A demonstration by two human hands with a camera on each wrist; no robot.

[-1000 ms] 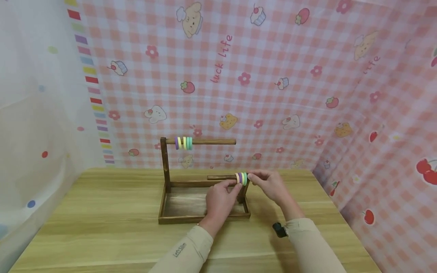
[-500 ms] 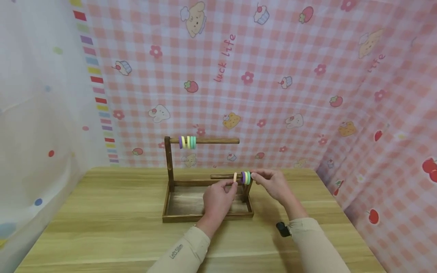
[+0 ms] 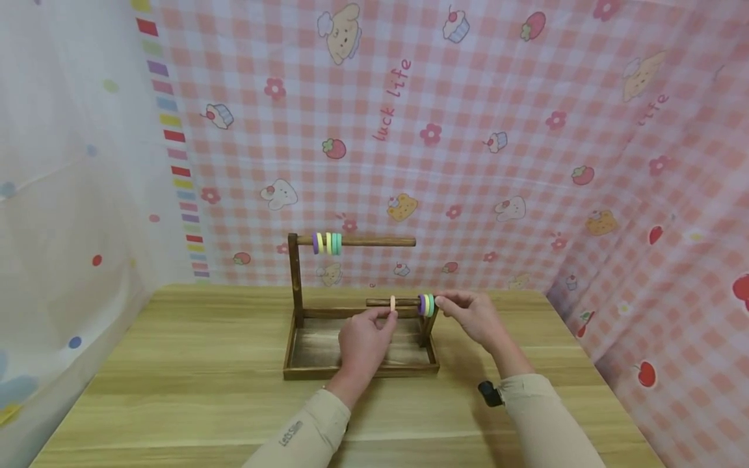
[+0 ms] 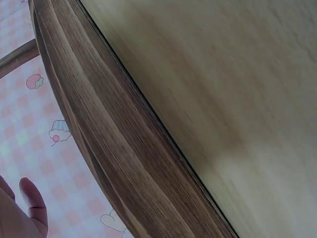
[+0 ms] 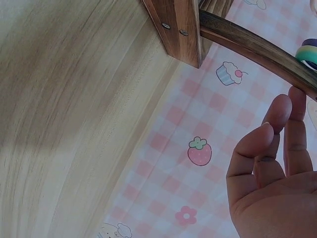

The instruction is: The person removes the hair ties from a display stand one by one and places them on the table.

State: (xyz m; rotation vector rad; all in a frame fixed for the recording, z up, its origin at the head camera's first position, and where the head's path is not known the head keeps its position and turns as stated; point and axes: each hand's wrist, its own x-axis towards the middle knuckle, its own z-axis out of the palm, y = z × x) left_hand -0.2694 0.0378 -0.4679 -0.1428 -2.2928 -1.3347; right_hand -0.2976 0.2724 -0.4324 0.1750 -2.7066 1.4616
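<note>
An orange ring is threaded on the lower rod of a wooden rack, standing on edge with its hole along the rod, whose long axis runs level from side to side. The ring is pinched from below by the thumb and forefinger of the left hand. Toward the right-hand end of the rod, a purple, a yellow and a green ring sit packed together, and the post end just beyond them is gripped by the curled fingers of the right hand. Above the fingers, four more rings hang on the upper rod. The rack's tray rests on a pale wooden table, which is backed by a pink checked cloth.
</note>
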